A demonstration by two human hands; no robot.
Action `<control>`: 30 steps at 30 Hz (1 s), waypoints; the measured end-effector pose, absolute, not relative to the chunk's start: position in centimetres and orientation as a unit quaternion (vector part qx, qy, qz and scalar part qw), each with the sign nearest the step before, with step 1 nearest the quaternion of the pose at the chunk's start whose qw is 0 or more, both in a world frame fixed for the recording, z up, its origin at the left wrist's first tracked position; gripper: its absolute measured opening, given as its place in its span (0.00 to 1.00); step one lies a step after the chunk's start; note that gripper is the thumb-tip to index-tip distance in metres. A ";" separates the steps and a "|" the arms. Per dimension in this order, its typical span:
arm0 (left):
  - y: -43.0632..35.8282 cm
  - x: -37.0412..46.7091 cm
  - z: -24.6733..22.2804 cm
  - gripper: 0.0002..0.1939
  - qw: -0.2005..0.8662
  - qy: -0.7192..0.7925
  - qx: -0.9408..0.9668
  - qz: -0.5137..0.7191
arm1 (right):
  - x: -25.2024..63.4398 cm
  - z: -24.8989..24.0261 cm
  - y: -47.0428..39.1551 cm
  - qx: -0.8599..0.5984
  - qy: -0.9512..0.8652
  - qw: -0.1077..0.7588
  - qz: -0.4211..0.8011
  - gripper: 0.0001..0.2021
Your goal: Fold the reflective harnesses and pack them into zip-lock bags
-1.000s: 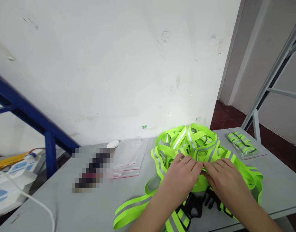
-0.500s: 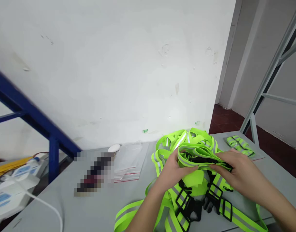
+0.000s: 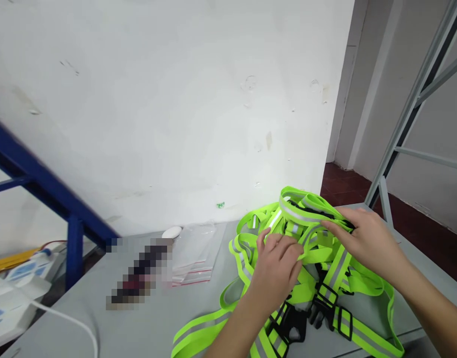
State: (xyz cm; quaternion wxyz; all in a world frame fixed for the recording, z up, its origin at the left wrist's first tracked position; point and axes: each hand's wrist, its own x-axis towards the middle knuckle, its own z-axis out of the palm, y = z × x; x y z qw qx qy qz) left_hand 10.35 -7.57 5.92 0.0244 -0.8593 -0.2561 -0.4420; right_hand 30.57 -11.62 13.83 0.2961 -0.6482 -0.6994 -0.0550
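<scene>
My right hand (image 3: 373, 241) pinches a folded bundle of neon-green reflective strap (image 3: 306, 211) and holds it raised above a loose heap of the same webbing. Lower and to the left, my left hand (image 3: 278, 263) has its fingers curled round a strap of the heap; its palm side is hidden. Grey reflective stripes run along the webbing. A black side-release buckle (image 3: 295, 320) lies in front of my left hand, with a second black buckle piece (image 3: 321, 306) and strap adjusters close to it.
On the grey table (image 3: 138, 330) lie clear zip bags (image 3: 194, 248), a white round object (image 3: 172, 232) and a pixelated item (image 3: 138, 273). White power strips (image 3: 23, 293) with a cable stand at left. A blue frame (image 3: 75, 238) and a grey metal frame (image 3: 407, 124) flank the white wall.
My left hand has let go of the folded bundle and moved down to the straps below. My right hand has lifted the bundle up slightly. The view has shifted a little.
</scene>
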 end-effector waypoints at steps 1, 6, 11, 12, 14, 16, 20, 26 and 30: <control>-7.5 10.0 5.8 0.07 0.046 -0.238 -0.861 -0.446 | 30.9 13.9 -11.4 -0.658 -0.687 0.305 -0.038 0.22; -7.3 7.0 3.7 0.15 0.153 -0.232 -0.843 -0.461 | 33.1 14.6 -10.3 -0.692 -0.617 0.376 0.011 0.22; -6.9 5.2 2.2 0.16 0.100 -0.265 -0.860 -0.424 | 35.1 16.0 -9.5 -0.698 -0.566 0.439 -0.004 0.20; -6.9 5.2 2.3 0.18 0.073 -0.272 -0.860 -0.426 | 35.3 16.4 -9.5 -0.695 -0.568 0.441 -0.005 0.19; -6.8 5.8 3.4 0.24 0.005 -0.306 -0.844 -0.440 | 35.3 17.5 -9.4 -0.685 -0.586 0.433 -0.005 0.18; -6.5 6.8 5.4 0.33 -0.086 -0.354 -0.815 -0.451 | 34.7 18.6 -9.5 -0.669 -0.608 0.427 0.002 0.17; -4.6 9.9 9.1 0.46 -0.271 -0.374 -0.781 -0.421 | 32.7 20.8 -10.3 -0.620 -0.639 0.455 0.036 0.16; 1.5 12.6 8.0 0.14 -0.236 -0.327 -0.824 -0.399 | 32.4 22.3 -11.5 -0.572 -0.685 0.449 -0.042 0.14; 5.5 10.8 6.8 0.17 -0.139 -0.369 -0.809 -0.435 | 34.2 20.3 -11.7 -0.555 -0.713 0.406 -0.137 0.15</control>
